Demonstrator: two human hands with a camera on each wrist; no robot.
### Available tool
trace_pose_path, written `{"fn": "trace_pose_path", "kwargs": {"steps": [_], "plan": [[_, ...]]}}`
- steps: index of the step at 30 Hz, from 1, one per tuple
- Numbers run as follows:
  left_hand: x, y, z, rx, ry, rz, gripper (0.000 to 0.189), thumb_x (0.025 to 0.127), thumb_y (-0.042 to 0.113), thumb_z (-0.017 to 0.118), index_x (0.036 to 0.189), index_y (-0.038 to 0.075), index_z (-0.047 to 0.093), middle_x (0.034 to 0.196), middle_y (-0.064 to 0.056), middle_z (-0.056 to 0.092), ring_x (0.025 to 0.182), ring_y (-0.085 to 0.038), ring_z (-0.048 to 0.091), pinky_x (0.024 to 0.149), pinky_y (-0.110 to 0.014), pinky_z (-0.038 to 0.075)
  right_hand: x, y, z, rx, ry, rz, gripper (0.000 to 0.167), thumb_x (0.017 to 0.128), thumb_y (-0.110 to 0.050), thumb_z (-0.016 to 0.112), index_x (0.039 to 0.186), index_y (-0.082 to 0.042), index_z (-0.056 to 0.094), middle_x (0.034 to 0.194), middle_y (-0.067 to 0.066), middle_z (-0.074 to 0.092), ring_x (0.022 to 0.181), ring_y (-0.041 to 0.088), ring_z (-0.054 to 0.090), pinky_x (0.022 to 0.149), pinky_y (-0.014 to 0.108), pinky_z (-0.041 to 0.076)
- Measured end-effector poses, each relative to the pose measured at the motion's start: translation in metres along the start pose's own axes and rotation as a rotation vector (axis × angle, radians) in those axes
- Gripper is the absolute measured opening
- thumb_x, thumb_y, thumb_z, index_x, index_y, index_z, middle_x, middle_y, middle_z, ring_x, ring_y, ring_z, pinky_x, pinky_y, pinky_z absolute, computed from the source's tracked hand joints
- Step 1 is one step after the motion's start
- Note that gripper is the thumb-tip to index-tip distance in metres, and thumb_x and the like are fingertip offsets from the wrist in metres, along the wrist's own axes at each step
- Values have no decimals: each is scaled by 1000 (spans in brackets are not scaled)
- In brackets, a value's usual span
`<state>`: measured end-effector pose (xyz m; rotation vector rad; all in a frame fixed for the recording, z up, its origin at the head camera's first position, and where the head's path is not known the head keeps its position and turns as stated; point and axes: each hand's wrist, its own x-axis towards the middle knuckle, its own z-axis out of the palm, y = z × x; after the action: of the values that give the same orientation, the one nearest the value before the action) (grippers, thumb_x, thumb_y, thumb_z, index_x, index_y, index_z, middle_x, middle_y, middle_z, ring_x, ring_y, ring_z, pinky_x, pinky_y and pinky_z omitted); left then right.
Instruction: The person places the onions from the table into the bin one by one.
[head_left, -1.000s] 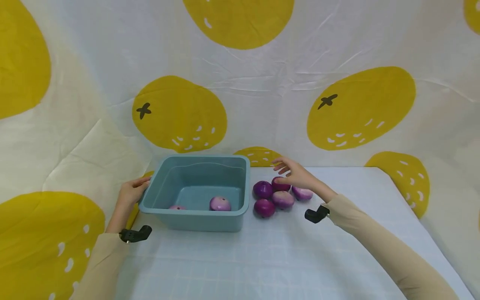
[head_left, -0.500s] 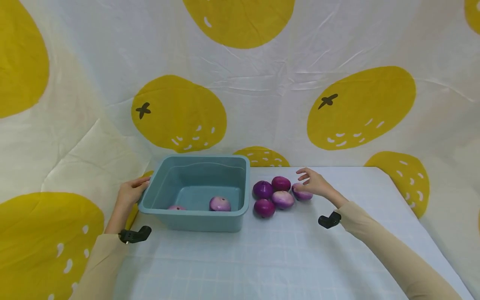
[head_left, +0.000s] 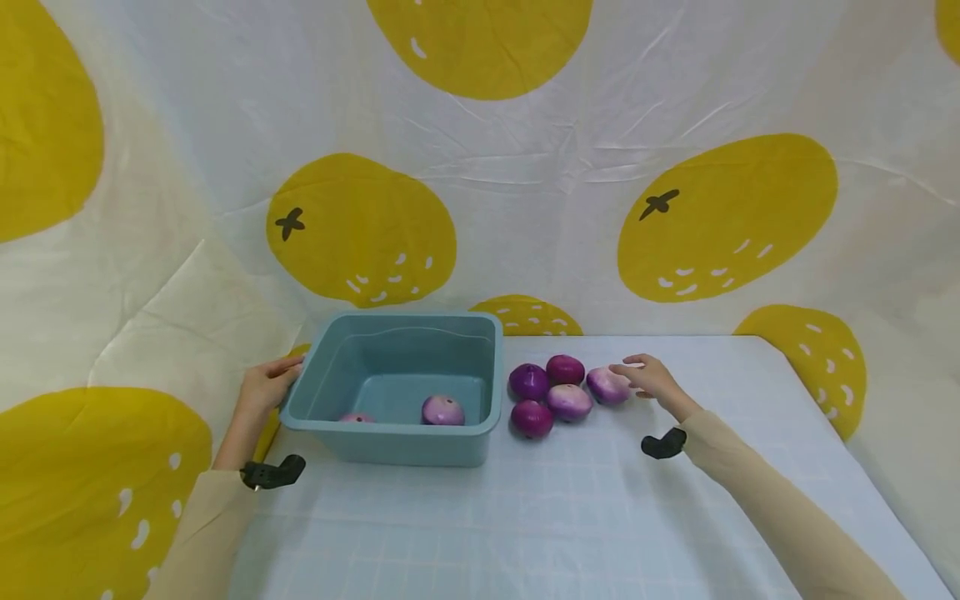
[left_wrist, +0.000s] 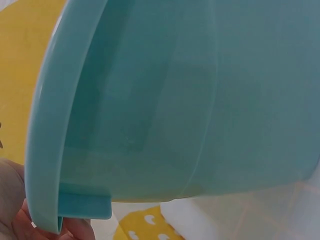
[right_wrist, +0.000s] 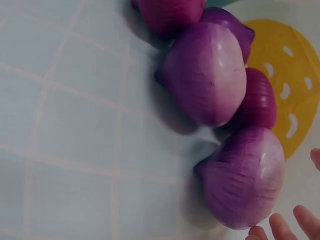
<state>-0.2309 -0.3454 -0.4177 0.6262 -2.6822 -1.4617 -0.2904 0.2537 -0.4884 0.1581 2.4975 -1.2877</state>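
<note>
As 1 pale purple onion [head_left: 604, 386], glossy, finely ribbed and pointed at 1 end, is closely bordered by the right grip [head_left: 654, 379], its fingers held apart, 4 more onions [head_left: 569, 402] are clustered beside it on the faintly checked surface [head_left: 570, 517]. 2 rounded bulbs [head_left: 442, 410] are contained in a smooth blue-green plastic tub [head_left: 405, 448], whose rim is clasped by the left grip [head_left: 264, 387]. Behind, a creased cloth [head_left: 525, 208] is printed with yellow fruit shapes.
</note>
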Motion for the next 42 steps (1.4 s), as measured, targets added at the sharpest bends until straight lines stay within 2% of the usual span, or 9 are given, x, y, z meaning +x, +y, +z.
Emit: {"fn": "trace_pose_path", "kwargs": {"steps": [3, 7, 10, 16, 22, 29, 30, 34, 42], "plan": [[0, -1, -1, 17, 8, 0, 45, 101, 26, 48, 138, 2, 49, 142, -27, 47, 129, -39, 45, 97, -42, 43, 4, 3, 1, 54, -36, 70, 78, 94, -49, 52, 142, 8, 28, 145, 31, 32, 126, 45, 44, 104, 52, 41], [0, -2, -2, 21, 9, -5, 45, 100, 27, 48, 138, 3, 49, 141, -26, 48, 129, -39, 45, 99, -44, 43, 10, 8, 4, 70, -46, 113, 83, 93, -52, 52, 142, 9, 25, 144, 30, 32, 126, 44, 44, 105, 51, 40], [0, 0, -2, 8, -2, -9, 46, 101, 27, 48, 139, 3, 49, 144, -25, 45, 132, -40, 42, 104, -48, 40, 12, 11, 7, 58, -56, 115, 84, 93, -52, 53, 141, 11, 25, 142, 32, 35, 123, 44, 46, 103, 52, 42], [2, -1, 0, 6, -5, -4, 45, 101, 27, 48, 139, 3, 49, 145, -25, 43, 132, -41, 41, 104, -49, 39, 15, 14, 12, 47, -80, 110, 87, 91, -54, 56, 141, 12, 26, 142, 31, 36, 122, 43, 48, 100, 51, 45], [1, 0, 0, 24, 9, 4, 44, 101, 26, 47, 138, 3, 50, 141, -26, 47, 132, -42, 42, 105, -51, 38, 19, 14, 17, 75, -129, 88, 78, 93, -50, 53, 137, 11, 36, 140, 29, 41, 118, 38, 52, 98, 48, 48], [0, 0, 1, 22, 22, 7, 44, 100, 26, 49, 136, 0, 52, 139, -28, 49, 130, -42, 43, 105, -52, 39, 17, 12, 19, 124, -173, 74, 72, 94, -45, 55, 136, 12, 38, 136, 27, 45, 110, 32, 57, 95, 45, 50], [2, -1, 1, 19, 45, -2, 42, 98, 27, 53, 133, 2, 56, 134, -26, 55, 126, -40, 48, 101, -50, 42, 17, 13, 19, 131, -174, 74, 71, 93, -44, 56, 135, 11, 39, 134, 26, 47, 109, 30, 58, 95, 44, 51], [3, -1, 0, 23, 51, -8, 42, 98, 26, 54, 132, 1, 56, 132, -26, 56, 126, -39, 48, 102, -50, 41, 17, 14, 17, 165, -190, 87, 71, 94, -41, 57, 137, 12, 36, 135, 25, 46, 107, 26, 57, 93, 41, 52], [0, 2, 1, 30, 25, -6, 43, 101, 24, 47, 137, 0, 50, 140, -27, 48, 134, -42, 39, 108, -52, 35, 17, 17, 14, 320, -218, 166, 79, 96, -37, 57, 148, 7, 17, 149, 30, 27, 120, 34, 49, 99, 42, 48]]}}
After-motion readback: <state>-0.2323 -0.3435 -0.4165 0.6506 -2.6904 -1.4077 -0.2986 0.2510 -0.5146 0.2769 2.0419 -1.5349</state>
